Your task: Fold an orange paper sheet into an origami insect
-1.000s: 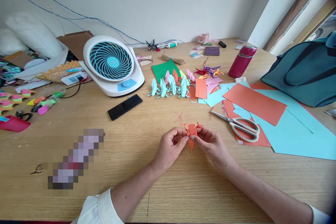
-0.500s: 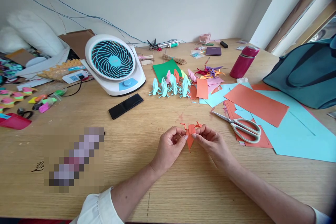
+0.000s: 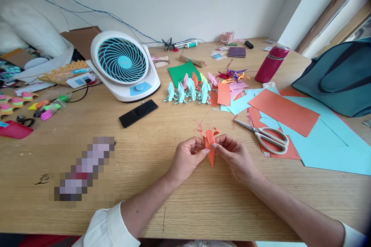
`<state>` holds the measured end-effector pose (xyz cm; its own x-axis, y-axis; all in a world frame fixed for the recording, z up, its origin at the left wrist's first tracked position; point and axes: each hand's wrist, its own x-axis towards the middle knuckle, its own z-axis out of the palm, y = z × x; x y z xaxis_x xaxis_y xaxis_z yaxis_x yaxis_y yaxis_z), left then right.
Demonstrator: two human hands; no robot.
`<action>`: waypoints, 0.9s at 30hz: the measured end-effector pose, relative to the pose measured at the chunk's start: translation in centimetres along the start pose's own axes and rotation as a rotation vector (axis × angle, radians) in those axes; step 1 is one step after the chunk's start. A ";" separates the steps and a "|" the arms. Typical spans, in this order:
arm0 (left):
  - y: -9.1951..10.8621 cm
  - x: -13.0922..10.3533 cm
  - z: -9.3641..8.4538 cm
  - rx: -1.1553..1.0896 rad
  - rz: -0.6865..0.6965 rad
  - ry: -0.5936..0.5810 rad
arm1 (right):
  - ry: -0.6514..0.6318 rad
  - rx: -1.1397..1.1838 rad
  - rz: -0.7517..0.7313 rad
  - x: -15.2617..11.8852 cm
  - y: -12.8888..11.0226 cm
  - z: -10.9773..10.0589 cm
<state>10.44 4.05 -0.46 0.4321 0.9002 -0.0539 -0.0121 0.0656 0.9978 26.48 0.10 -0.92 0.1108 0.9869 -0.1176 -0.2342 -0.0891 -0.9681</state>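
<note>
Between my two hands is a small folded figure of orange paper (image 3: 210, 139), its pointed end toward me and two thin curled limbs at the far end. My left hand (image 3: 189, 156) pinches its left side between thumb and fingers. On the right edge, my right hand (image 3: 234, 154) grips it the same way, thumb on top. Beyond them stands a row of light-blue folded paper figures (image 3: 191, 90), with pink, orange and yellow ones behind. A pair of scissors (image 3: 272, 141) with pale handles lies to the right of my right hand.
Light-blue paper sheets (image 3: 342, 139) and an orange sheet (image 3: 285, 112) lie at the right, near a teal bag (image 3: 336, 81) and a magenta flask (image 3: 272, 63). A white fan (image 3: 124, 61) stands at the back left, a black phone (image 3: 138, 113) before it. Green paper (image 3: 181, 72) lies behind the figures.
The orange paper figure has tilted in my fingers, showing more of its body and limbs. Both hands keep their pinch and have barely moved. The whole view has shifted slightly.
</note>
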 end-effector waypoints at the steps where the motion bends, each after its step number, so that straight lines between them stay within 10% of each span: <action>1: 0.0 0.0 0.0 -0.017 -0.014 0.000 | 0.006 0.014 0.014 0.0 0.0 0.0; 15: 0.1 0.3 -0.3 -0.203 -0.074 0.070 | -0.063 0.033 0.047 0.3 0.3 0.1; 27: 0.4 0.6 -0.9 -0.373 -0.134 -0.108 | -0.152 0.095 -0.004 -0.2 -0.7 -0.3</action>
<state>9.87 5.01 -0.16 0.5442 0.8240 -0.1580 -0.2673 0.3488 0.8983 26.93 -0.04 -0.25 -0.0340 0.9968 -0.0717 -0.3253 -0.0789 -0.9423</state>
